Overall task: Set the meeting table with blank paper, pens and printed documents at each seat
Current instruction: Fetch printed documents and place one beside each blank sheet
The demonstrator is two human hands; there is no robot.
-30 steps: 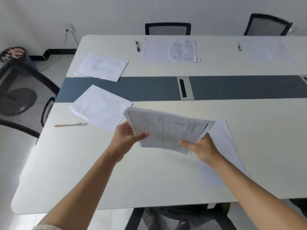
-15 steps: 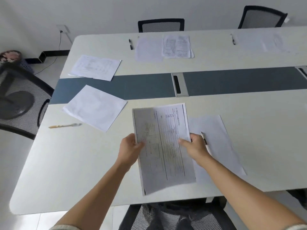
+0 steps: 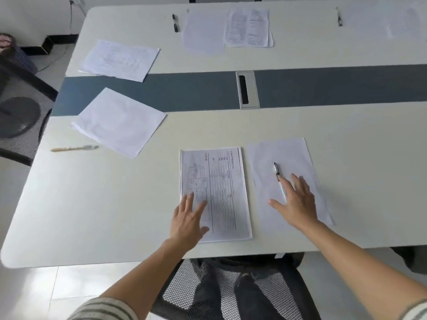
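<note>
A printed document [image 3: 221, 188] lies flat near the table's front edge. My left hand [image 3: 188, 221] rests on its lower left corner with fingers straight. To its right lies a blank sheet [image 3: 286, 155] with a silver pen [image 3: 278, 175] on it. My right hand [image 3: 294, 202] is spread flat over that sheet, covering the pen's lower end. At the left are a stack of blank paper [image 3: 120, 121], a stack of printed documents [image 3: 120, 58] and a yellow pen [image 3: 74, 148].
The white table [image 3: 346, 125] has a dark centre strip with a cable port [image 3: 247, 90]. Across it, one far seat holds a black pen [image 3: 175, 23], blank sheet and printed document [image 3: 248, 27]; another pen [image 3: 339, 18] lies further right. Mesh chairs stand at left [image 3: 20, 112] and below me [image 3: 231, 289].
Both hands held the printed document in the air, turned it upright, and laid it on the table left of the blank sheet. They have let go; the right hand moved onto the blank sheet.
</note>
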